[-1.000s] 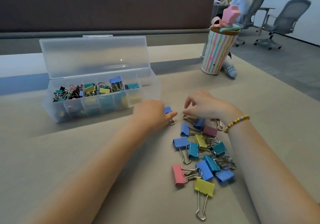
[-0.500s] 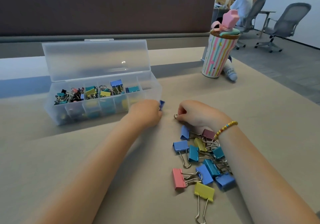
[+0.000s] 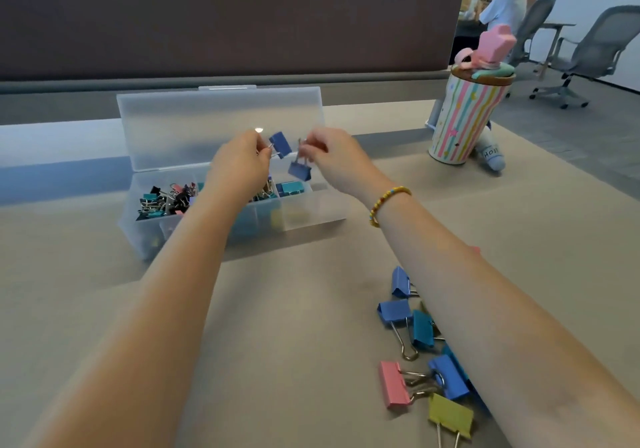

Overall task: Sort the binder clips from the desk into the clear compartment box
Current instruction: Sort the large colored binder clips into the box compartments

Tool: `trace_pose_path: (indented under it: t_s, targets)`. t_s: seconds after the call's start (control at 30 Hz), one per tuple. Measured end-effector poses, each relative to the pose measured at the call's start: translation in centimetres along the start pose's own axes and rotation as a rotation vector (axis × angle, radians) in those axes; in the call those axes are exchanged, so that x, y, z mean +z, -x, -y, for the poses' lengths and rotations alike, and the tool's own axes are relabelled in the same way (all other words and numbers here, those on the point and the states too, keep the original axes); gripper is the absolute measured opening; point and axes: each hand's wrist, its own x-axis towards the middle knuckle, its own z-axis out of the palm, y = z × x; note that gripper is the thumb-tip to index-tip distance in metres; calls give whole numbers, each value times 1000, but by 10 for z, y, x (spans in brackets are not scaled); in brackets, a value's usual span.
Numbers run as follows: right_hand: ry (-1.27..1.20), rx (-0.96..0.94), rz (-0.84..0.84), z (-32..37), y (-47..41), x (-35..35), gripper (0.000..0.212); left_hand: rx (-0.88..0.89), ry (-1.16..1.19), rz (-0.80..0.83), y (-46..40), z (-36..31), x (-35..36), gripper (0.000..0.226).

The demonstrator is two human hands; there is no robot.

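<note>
Partly done: several compartments of the clear compartment box [image 3: 311, 212] already stocked. Above it, left hand [image 3: 239, 167] and right hand [image 3: 332, 160] each pinching 1 blue binder clip [image 3: 281, 144] by its wire. Colored clips [image 3: 426, 354] left on tabletop [image 3: 277, 326].

Both my hands [image 3: 242, 167] [image 3: 332, 156] hold blue clips [image 3: 281, 144] [image 3: 300, 169]. Beige tabletop [image 3: 294, 309]. Behind my right forearm: blue, teal, pink [image 3: 393, 384], yellow [image 3: 450, 414] clips. Beyond my right hand: pastel-striped cup [image 3: 464, 122]; beaded yellow bracelet [image 3: 384, 203].

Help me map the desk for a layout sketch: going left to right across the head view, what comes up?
clear compartment box → left hand → right hand → pile of loose binder clips → striped cup
</note>
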Motion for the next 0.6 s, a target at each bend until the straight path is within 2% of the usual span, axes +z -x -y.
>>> trace_pose_path:
  t_s: [0.13, 0.2, 0.3, 0.37, 0.47, 0.53, 0.6]
  targets:
    - [379, 10, 442, -3, -19, 9, 26, -22, 71, -47, 4, 15, 8, 16]
    - [455, 25, 507, -3, -25, 10, 27, -36, 140, -69, 4, 18, 9, 14]
    - [513, 39, 439, -5, -30, 17, 28, -34, 168, -88, 3, 19, 9, 16]
    - [493, 51, 300, -8, -32, 23, 25, -29, 155, -81, 3, 20, 9, 17]
    - [167, 96, 160, -10, -31, 20, 27, -20, 123, -43, 3, 20, 9, 18]
    - [0, 93, 184, -5, -25, 13, 31, -2, 102, -12, 3, 16, 10, 19]
    - [-37, 73, 232, -1, -19, 10, 29, 26, 104, 3, 4, 13, 11, 17]
